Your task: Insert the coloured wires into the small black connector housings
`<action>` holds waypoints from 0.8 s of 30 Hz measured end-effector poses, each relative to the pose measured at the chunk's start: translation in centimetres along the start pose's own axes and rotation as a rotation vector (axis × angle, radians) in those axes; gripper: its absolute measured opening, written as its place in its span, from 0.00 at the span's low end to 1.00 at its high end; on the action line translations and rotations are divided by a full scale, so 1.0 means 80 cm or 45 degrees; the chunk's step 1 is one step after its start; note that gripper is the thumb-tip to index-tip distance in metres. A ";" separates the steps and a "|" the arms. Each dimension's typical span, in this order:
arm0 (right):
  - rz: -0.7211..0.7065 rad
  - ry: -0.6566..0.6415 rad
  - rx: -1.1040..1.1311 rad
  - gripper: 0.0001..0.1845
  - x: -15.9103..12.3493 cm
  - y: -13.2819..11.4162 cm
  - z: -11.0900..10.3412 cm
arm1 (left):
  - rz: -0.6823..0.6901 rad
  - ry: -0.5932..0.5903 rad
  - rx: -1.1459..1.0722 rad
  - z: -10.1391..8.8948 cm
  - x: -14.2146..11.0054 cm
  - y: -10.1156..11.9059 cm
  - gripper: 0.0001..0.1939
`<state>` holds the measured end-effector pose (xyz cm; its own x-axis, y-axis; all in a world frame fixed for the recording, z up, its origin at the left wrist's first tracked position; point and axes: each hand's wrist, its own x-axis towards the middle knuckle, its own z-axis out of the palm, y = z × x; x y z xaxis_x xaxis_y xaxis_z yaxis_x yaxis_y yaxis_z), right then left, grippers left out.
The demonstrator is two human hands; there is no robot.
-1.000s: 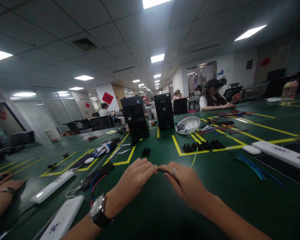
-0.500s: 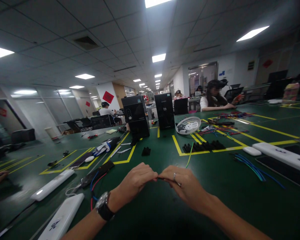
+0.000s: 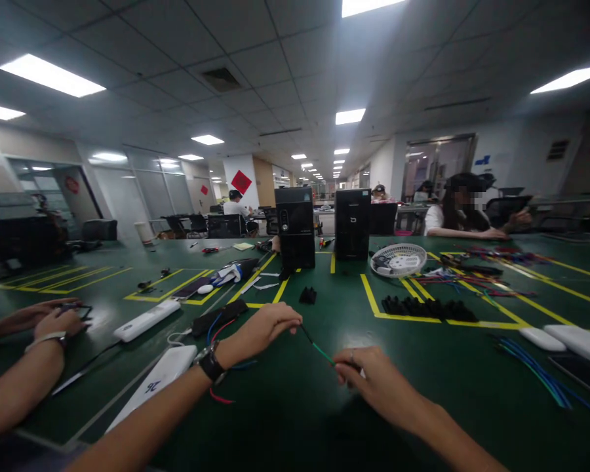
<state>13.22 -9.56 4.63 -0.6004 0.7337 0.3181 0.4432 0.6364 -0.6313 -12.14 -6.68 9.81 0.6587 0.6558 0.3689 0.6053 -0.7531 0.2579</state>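
A short green wire (image 3: 322, 352) with a black section at one end stretches between my hands above the green table. My left hand (image 3: 261, 335) pinches the black end between thumb and fingertips. Lower and to the right, my right hand (image 3: 371, 375) has its fingers closed on the green part. The wire slopes down from left to right; its tips are hidden in my fingers. Left of my left wrist, red and blue wires (image 3: 221, 396) lie partly under my forearm. A small cluster of black pieces (image 3: 307, 295) sits beyond my hands.
Two black computer towers (image 3: 295, 229) stand at the back, with a white basket (image 3: 398, 259) beside them. Black pieces (image 3: 427, 308) form a row inside yellow tape. Blue wires (image 3: 535, 370) lie at right, a white power bank (image 3: 155, 380) at left. A co-worker's hands (image 3: 54, 321) are far left.
My hands have moved apart, and the wire between them now shows. It pointed upward from my right hand before. The view has turned left, bringing more of the co-worker's arms into sight.
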 end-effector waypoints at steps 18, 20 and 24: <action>-0.091 -0.103 -0.507 0.20 0.170 -0.067 0.139 | -0.216 0.294 0.150 -0.043 0.038 -0.042 0.19; -0.090 -0.025 -0.581 0.16 0.126 -0.030 0.095 | -0.252 0.169 0.108 -0.012 0.056 -0.052 0.22; 0.366 0.181 -0.612 0.15 -0.002 0.061 -0.045 | -0.314 -0.203 0.108 0.055 0.103 -0.101 0.33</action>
<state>17.87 -5.68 4.03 -0.3304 0.8968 0.2941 0.8479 0.4190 -0.3250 -9.64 5.04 6.80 0.5449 0.8235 0.1581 0.7865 -0.5673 0.2441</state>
